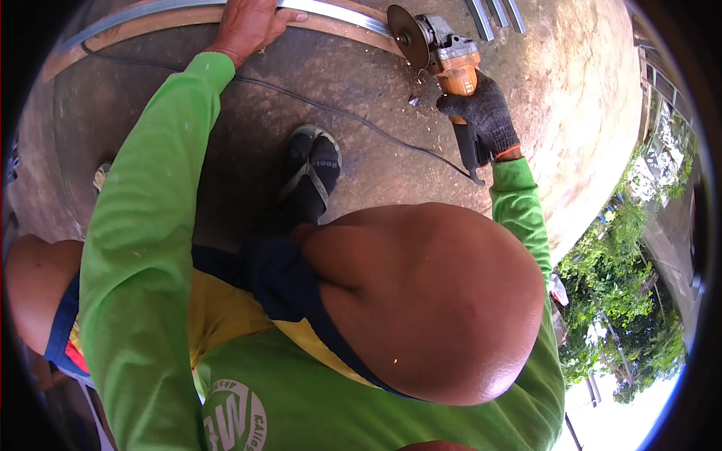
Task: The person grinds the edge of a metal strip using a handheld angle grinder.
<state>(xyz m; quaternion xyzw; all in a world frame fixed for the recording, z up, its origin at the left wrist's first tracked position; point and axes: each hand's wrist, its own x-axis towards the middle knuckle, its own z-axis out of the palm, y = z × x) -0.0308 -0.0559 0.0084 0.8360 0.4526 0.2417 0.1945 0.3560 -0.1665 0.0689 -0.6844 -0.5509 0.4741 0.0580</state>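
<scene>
My right hand (492,113), in a dark knitted glove, is wrapped round the body of an orange angle grinder (457,75). The grinder's disc (410,37) stands on edge at the right end of a long metal channel (338,16), and small bright specks show around it. My bare left hand (248,31) grips the channel farther left, with one finger stretched along it and the other fingertips hidden. Beneath the channel lies a wooden plank (169,24).
A black power cord (323,111) runs across the concrete floor (391,177) from the grinder's handle. Several short metal channel pieces (496,13) lie at the top right. My sandalled foot (310,169) rests near the cord, and a small shiny scrap (414,100) lies below the disc.
</scene>
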